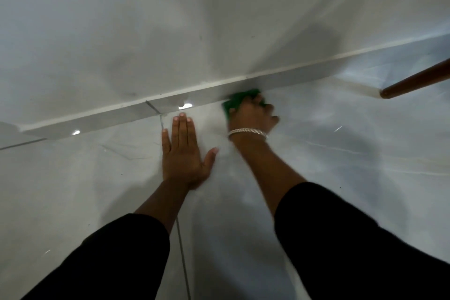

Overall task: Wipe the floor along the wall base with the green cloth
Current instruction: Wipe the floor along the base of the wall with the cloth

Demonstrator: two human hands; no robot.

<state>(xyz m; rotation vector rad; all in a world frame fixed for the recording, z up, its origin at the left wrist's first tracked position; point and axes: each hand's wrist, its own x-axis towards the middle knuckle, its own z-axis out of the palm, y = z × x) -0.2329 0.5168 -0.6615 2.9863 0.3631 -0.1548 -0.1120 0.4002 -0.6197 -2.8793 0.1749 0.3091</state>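
Note:
My right hand [252,115], with a silver bracelet on the wrist, presses the green cloth [235,101] flat on the pale tiled floor [316,178], right against the grey skirting [194,100] at the foot of the white wall [146,31]. Most of the cloth is hidden under the hand; only its far and left edges show. The hand is blurred. My left hand [182,153] lies flat on the floor just left of it, palm down, fingers together pointing at the wall, thumb spread, holding nothing.
A brown wooden leg or pole [414,83] slants in from the right edge, its tip just above the floor near the skirting, right of the cloth. Grout lines cross the tiles under my left arm and at far left.

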